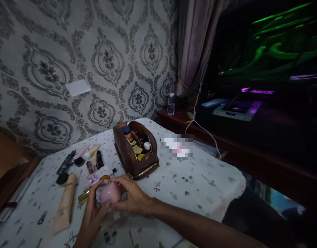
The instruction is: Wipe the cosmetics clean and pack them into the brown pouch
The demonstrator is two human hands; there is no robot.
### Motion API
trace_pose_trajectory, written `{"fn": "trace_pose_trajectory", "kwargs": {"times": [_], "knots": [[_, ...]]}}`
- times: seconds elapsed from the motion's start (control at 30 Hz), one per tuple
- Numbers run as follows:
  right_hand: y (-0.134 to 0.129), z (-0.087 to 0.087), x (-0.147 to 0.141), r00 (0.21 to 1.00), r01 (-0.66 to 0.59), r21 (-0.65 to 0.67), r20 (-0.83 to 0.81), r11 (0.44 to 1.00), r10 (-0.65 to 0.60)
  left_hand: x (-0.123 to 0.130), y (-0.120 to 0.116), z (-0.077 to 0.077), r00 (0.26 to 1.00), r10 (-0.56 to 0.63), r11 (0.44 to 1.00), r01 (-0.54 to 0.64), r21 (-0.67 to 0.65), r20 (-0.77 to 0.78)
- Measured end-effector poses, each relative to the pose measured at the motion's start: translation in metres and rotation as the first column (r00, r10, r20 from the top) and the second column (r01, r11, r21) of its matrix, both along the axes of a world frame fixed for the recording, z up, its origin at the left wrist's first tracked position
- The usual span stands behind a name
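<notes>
Between my two hands is a small pink rounded cosmetic container (110, 192), low at the centre-left. My left hand (94, 206) grips its left side, and my right hand (131, 193) is closed on its right side, fingers over the top. Just beyond my hands stands an unzipped brown makeup bag (134, 168), filled with jars and bottles. Close by my left hand lie a gold tube (83, 196) and a white-and-purple tube (98, 176). A large beige tube (64, 205) rests farther left.
Several more cosmetics, including a black tube (99, 159) and a dark green tube (67, 162), lie on the patterned cloth (179, 196). A water bottle (171, 104) stands on the wooden ledge. A white cable (206, 131) hangs near the dark computer case (251, 69) at right.
</notes>
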State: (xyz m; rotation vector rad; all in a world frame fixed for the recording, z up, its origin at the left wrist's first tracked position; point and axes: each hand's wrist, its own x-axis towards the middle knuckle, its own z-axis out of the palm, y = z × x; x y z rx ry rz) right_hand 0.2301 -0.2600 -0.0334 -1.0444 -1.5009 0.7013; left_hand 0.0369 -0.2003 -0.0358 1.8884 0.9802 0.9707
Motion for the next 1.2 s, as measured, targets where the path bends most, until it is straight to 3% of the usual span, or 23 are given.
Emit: {"fn": "trace_pose_trajectory", "kwargs": {"times": [0.13,0.27,0.37,0.5,0.57,0.63,0.73,0.87,1.03,1.2], "knots": [[0.004,-0.002,0.000,0.985,0.043,-0.114,-0.159,0.993,-0.061,-0.003,0.002,0.002,0.993,0.102,0.989,-0.108,0.105,0.067],[0.006,-0.001,0.002,0.977,0.067,-0.210,-0.182,0.975,-0.107,-0.008,-0.006,0.002,0.990,0.099,0.948,-0.123,0.293,0.097],[0.008,-0.001,0.002,0.979,0.082,-0.235,-0.161,0.968,-0.122,-0.008,-0.014,0.002,0.999,0.019,0.878,-0.001,0.479,-0.032],[0.006,0.001,0.001,0.983,0.049,-0.233,-0.161,0.971,-0.088,-0.005,-0.015,0.001,0.942,-0.084,0.678,0.292,0.674,-0.324],[0.003,0.003,0.001,0.990,0.008,-0.226,-0.133,0.974,-0.039,-0.002,-0.012,0.002,0.924,-0.071,0.635,0.332,0.697,-0.375],[0.000,0.003,0.001,0.998,0.000,-0.213,-0.061,0.977,-0.014,0.002,-0.010,0.003,0.923,-0.067,0.672,0.323,0.667,-0.380],[-0.001,-0.001,0.001,0.998,-0.034,-0.153,0.049,0.988,0.042,0.007,-0.009,0.005,0.949,-0.052,0.805,0.223,0.549,-0.310],[0.000,-0.008,0.000,0.980,-0.150,-0.098,0.118,0.984,0.161,0.006,-0.008,0.005,0.980,-0.009,0.967,0.058,0.246,-0.196],[-0.002,-0.006,0.002,0.975,-0.203,-0.005,0.095,0.979,0.203,0.001,-0.007,-0.005,0.983,0.152,0.988,-0.146,0.057,-0.100],[-0.006,-0.001,0.006,0.975,-0.186,0.077,0.137,0.980,0.174,-0.004,0.003,-0.015,0.995,0.093,0.990,-0.095,-0.102,-0.029]]}}
